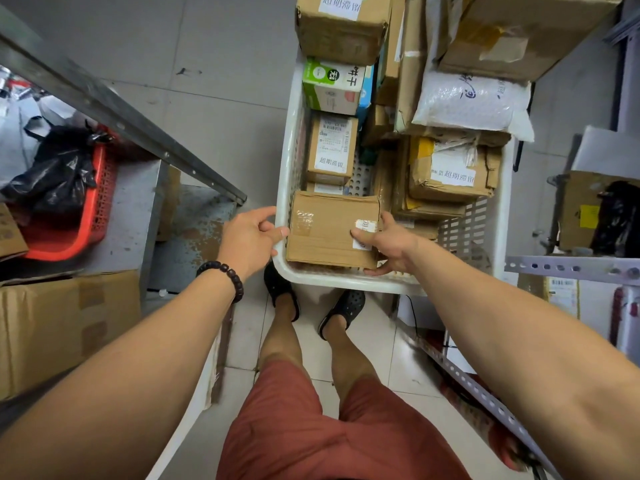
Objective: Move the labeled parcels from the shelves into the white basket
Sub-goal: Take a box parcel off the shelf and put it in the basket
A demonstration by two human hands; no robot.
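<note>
A long white perforated basket (289,161) stands on the floor in front of me, filled with several labeled parcels. At its near end lies a brown cardboard box (329,233) with a small white label. My right hand (388,244) grips the box's right edge, thumb on top over the label and fingers under it. My left hand (251,237) is at the box's left edge over the basket rim, fingers curled with the thumb tip touching the box. Further in sit a small labeled box (330,150) and a green-and-white carton (332,86).
A metal shelf rail (114,105) runs diagonally on the left, above a red basket (93,216) holding a black bag. A large cardboard box (65,327) sits at lower left. Perforated metal shelving (568,268) with more parcels stands on the right. My feet are on the tiled floor below the basket.
</note>
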